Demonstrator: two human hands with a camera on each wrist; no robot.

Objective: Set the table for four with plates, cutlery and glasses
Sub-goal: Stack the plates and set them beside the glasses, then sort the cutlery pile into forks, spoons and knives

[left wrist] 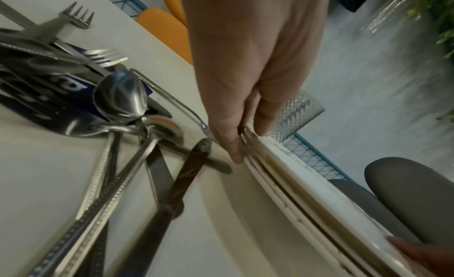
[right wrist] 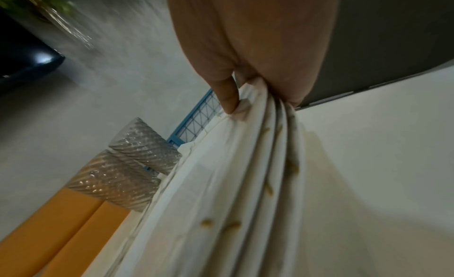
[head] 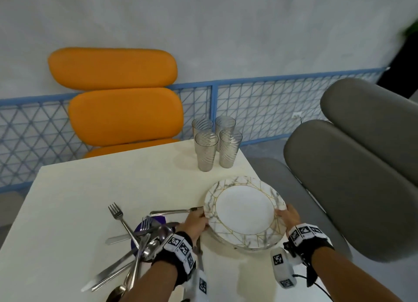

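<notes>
A stack of white marbled plates (head: 244, 211) with gold veins sits at the table's right side. My left hand (head: 202, 218) pinches its left rim, and my right hand (head: 281, 213) pinches its right rim. The left wrist view shows my left hand (left wrist: 245, 141) with its thumb against the stacked rims (left wrist: 294, 184). In the right wrist view my right hand (right wrist: 258, 98) holds the plate edges (right wrist: 233, 184), thumb on top and fingers beneath. Several ribbed clear glasses (head: 214, 143) stand together at the far right corner. A heap of forks, spoons and knives (head: 140, 240) lies left of my left wrist.
The white table (head: 113, 184) carries a purple holder (head: 135, 233) under the cutlery, and one knife (head: 176, 211) points at the plates. An orange chair (head: 122, 111) stands behind the table and a grey chair (head: 352, 177) to its right. A blue mesh fence (head: 260, 107) runs along the wall.
</notes>
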